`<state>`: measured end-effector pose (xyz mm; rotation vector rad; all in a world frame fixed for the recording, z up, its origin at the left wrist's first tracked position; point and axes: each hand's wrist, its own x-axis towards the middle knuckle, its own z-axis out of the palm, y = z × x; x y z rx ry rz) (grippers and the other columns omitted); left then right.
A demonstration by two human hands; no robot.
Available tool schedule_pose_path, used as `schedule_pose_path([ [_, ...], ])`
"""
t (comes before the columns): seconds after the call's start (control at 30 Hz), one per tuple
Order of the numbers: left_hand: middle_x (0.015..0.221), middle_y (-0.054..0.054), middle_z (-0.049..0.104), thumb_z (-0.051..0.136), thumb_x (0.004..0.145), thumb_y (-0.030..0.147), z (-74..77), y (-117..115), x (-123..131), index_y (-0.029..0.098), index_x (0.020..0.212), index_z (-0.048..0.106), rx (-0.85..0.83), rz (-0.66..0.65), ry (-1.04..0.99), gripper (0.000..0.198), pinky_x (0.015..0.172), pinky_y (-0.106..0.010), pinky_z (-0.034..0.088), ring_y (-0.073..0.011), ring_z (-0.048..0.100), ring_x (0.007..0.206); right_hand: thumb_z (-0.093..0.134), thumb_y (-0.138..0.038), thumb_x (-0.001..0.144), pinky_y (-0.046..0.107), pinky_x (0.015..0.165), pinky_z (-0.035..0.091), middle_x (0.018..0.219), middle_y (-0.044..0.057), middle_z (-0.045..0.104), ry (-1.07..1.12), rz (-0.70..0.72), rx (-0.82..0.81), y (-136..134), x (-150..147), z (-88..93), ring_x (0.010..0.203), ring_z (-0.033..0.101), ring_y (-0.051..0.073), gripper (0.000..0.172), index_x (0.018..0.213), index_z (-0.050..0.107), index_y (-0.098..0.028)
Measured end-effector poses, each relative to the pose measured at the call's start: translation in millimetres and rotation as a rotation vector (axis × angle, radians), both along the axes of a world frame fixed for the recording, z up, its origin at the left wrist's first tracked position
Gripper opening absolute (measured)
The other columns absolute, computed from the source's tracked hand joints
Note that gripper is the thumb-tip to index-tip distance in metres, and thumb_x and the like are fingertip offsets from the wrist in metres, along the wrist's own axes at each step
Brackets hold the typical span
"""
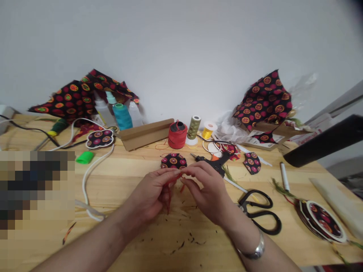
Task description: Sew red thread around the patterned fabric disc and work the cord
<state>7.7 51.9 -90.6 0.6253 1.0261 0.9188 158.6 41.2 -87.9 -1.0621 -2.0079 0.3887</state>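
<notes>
Forearms come in from the bottom of the view, with a silver bangle (256, 249) on the right wrist, and the left hand (149, 198) and right hand (207, 192) meet just above the wooden tabletop (127, 241). Both grips are narrow: the fingertips of each hand pinch a red cord (177, 176), held in the air over the table between them, with loose lengths hanging down past the left hand. From where I stand, the likeliest trouble is that pinch itself: the cord looks thin, and if either hand relaxes, the strands could slip free or tangle. Just beyond the hands lies a disc of black patterned fabric (173, 161), with a black hot glue gun (211, 162) right beside it. I cannot tell whether the gun is hot, but a swinging end could catch on its nozzle. Black-handled scissors (255, 213) sit near the right wrist, where the bangle might snag them if that arm swings outward. Dark clippings (190, 238) scattered under the hands could cling to the cord.
</notes>
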Motion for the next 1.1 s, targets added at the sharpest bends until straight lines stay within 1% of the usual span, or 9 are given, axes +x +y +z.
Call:
schedule_pose_path([
  [0.13, 0.043, 0.008, 0.039, 0.068, 0.065, 0.026, -0.3, -2.0, 0.5, 0.016, 0.066, 0.064, 0.003, -0.022, 0.031, 0.011, 0.03, -0.015, 0.018, -0.0028, 0.029, 0.034, 0.05, -0.013, 0.083, 0.031, 0.075, 0.042, 0.088, 0.007, 0.058, -0.089, 0.036, 0.041, -0.1, -0.3, -1.6, 0.084, 0.051, 0.017, 0.017, 0.094, 0.062, -0.017],
  [0.27, 0.043, 0.008, 0.038, 0.068, 0.065, 0.029, 0.1, -3.4, 0.9, 0.015, 0.065, 0.063, 0.005, -0.048, 0.039, 0.015, 0.031, -0.015, 0.017, -0.0025, 0.029, 0.034, 0.048, -0.011, 0.083, 0.027, 0.072, 0.043, 0.084, 0.005, 0.057, 0.058, 0.029, -0.022, 2.4, -0.7, -0.6, 0.081, 0.052, 0.015, 0.013, 0.084, 0.061, -0.016],
  [0.4, 0.041, 0.009, 0.035, 0.069, 0.065, 0.03, 1.5, -3.5, 1.4, 0.014, 0.064, 0.062, 0.012, -0.062, 0.037, 0.017, 0.031, -0.015, 0.015, -0.0023, 0.027, 0.034, 0.051, -0.008, 0.079, 0.024, 0.066, 0.044, 0.074, 0.001, 0.057, 0.248, -0.022, -0.159, 7.4, -0.4, -0.9, 0.071, 0.053, 0.012, 0.013, 0.077, 0.059, -0.017],
  [0.5, 0.042, 0.009, 0.036, 0.071, 0.063, 0.028, 2.4, -2.9, 1.8, 0.014, 0.066, 0.063, 0.001, -0.048, 0.04, 0.017, 0.032, -0.015, 0.015, -0.0023, 0.026, 0.034, 0.054, -0.012, 0.077, 0.025, 0.064, 0.046, 0.072, 0.001, 0.059, 0.389, -0.052, -0.343, 9.9, -0.5, -1.3, 0.068, 0.055, 0.012, 0.008, 0.075, 0.059, -0.017],
  [0.6, 0.042, 0.009, 0.037, 0.07, 0.063, 0.028, 2.0, -2.6, 1.9, 0.014, 0.07, 0.065, 0.008, -0.051, 0.045, 0.017, 0.032, -0.015, 0.015, -0.0025, 0.027, 0.035, 0.055, -0.016, 0.076, 0.028, 0.067, 0.048, 0.074, 0.002, 0.062, 0.501, -0.043, -0.501, 10.4, -1.2, -1.3, 0.068, 0.057, 0.013, 0.004, 0.074, 0.059, -0.016],
  [0.87, 0.043, 0.008, 0.039, 0.07, 0.064, 0.029, 3.6, -3.9, 2.9, 0.014, 0.071, 0.067, 0.027, -0.064, 0.05, 0.017, 0.033, -0.014, 0.017, -0.0022, 0.028, 0.036, 0.057, -0.025, 0.076, 0.035, 0.075, 0.051, 0.08, 0.002, 0.06, 0.835, 0.047, -0.708, 7.3, -4.5, -3.3, 0.073, 0.059, 0.013, 0.009, 0.075, 0.055, -0.017],
  [0.93, 0.043, 0.008, 0.039, 0.07, 0.064, 0.029, 3.8, -3.6, 2.9, 0.014, 0.071, 0.067, 0.035, -0.076, 0.066, 0.016, 0.033, -0.014, 0.017, -0.0024, 0.028, 0.036, 0.057, -0.027, 0.076, 0.035, 0.072, 0.052, 0.078, 0.001, 0.059, 0.859, 0.047, -0.74, 6.7, -5.6, -3.0, 0.071, 0.059, 0.013, 0.011, 0.076, 0.053, -0.017],
  [1.0, 0.043, 0.008, 0.039, 0.069, 0.065, 0.029, 2.8, -3.4, 2.5, 0.015, 0.071, 0.067, 0.039, -0.087, 0.082, 0.015, 0.032, -0.015, 0.017, -0.0026, 0.028, 0.035, 0.056, -0.028, 0.076, 0.031, 0.063, 0.052, 0.071, 0.0, 0.058, 0.854, 0.039, -0.777, 6.3, -6.6, -2.2, 0.064, 0.059, 0.012, 0.012, 0.077, 0.051, -0.017],
  [1.1, 0.042, 0.008, 0.038, 0.068, 0.066, 0.03, 0.7, -3.5, 1.9, 0.016, 0.073, 0.067, 0.041, -0.093, 0.098, 0.015, 0.031, -0.015, 0.018, -0.0029, 0.027, 0.034, 0.053, -0.028, 0.077, 0.021, 0.045, 0.042, 0.055, -0.004, 0.052, 0.807, 0.023, -0.804, 6.3, -7.6, -0.5, 0.047, 0.051, 0.009, 0.011, 0.078, 0.049, -0.017],
])
